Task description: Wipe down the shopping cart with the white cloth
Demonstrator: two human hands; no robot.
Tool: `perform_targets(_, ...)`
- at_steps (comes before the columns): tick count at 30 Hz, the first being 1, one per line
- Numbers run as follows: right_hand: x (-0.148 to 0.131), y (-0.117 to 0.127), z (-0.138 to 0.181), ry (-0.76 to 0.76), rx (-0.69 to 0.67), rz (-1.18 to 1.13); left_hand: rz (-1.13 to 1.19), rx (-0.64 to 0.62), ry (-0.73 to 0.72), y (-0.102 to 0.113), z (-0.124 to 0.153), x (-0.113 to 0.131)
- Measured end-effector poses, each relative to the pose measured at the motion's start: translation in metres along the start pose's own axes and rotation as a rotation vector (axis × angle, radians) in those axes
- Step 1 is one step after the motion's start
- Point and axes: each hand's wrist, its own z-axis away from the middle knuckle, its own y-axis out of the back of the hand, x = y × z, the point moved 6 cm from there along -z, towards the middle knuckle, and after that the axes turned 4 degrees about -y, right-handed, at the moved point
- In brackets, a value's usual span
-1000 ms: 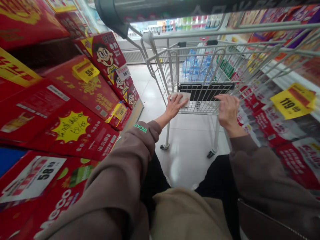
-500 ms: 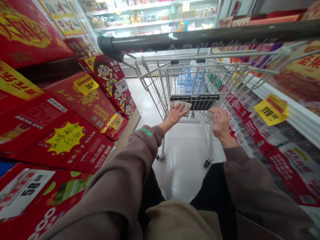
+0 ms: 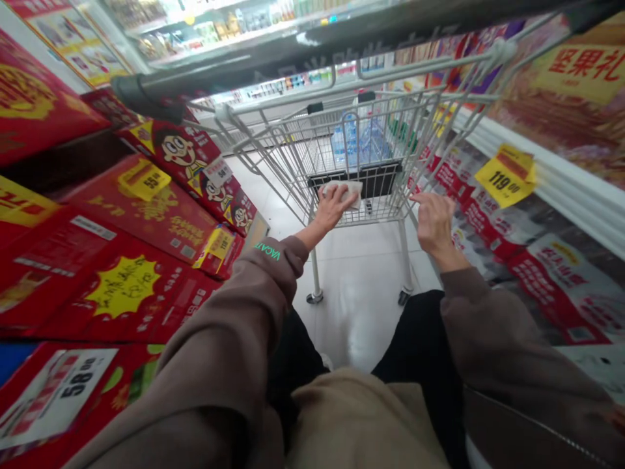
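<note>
A pale, wadded cloth (image 3: pixel 355 194) lies against the back of a wire shopping cart (image 3: pixel 273 133). My left hand (image 3: pixel 334 203) is closed over this cloth and presses it to the bars beside a black panel (image 3: pixel 383 180). To the right, my right hand (image 3: pixel 436 221) hovers by the cart's rear corner with loosely bent fingers and nothing visible in them. Its forefinger points toward the side wires; whether the tip touches them I cannot tell. Above both hands runs the cart's dark handlebar (image 3: pixel 273 60).
Water bottles (image 3: pixel 352 140) show through the cart's wires. Red gift boxes (image 3: pixel 131 228) with price signs are stacked close on the left. Packaged goods (image 3: pixel 561 280) and a white shelf edge (image 3: pixel 551 172) line the right. A lit display fridge (image 3: pixel 215 32) stands ahead.
The view has tilted, so the handlebar slants and the cart appears shifted left. My left hand stays on the cloth. My right hand sits slightly farther from the cart's corner.
</note>
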Motion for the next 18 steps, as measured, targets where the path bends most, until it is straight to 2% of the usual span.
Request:
perform_targets(2, 0.006, 0.005, -0.002, -0.014, 0.032, -0.005, -0.01, 0.077, -0.01, 0.012, -0.018, 0.002)
perform_targets(5, 0.008, 0.009, -0.004, -0.021, 0.066, -0.012, -0.034, 0.175, 0.049, 0.024, -0.04, 0.001)
perform_targets(8, 0.006, 0.009, 0.002, -0.009, 0.069, -0.033, -0.048, 0.098, 0.046, 0.01, -0.037, 0.008)
perform_targets(13, 0.009, 0.002, 0.004, -0.061, 0.046, -0.05, -0.059, -0.007, -0.09, -0.016, -0.011, 0.032)
perform_targets(15, 0.01, -0.003, -0.007, -0.067, 0.035, -0.05, -0.072, -0.007, -0.132, -0.015, -0.02, 0.041)
perform_targets(18, 0.012, -0.012, -0.03, -0.071, 0.014, -0.038, -0.071, 0.05, -0.168, -0.003, -0.052, 0.051)
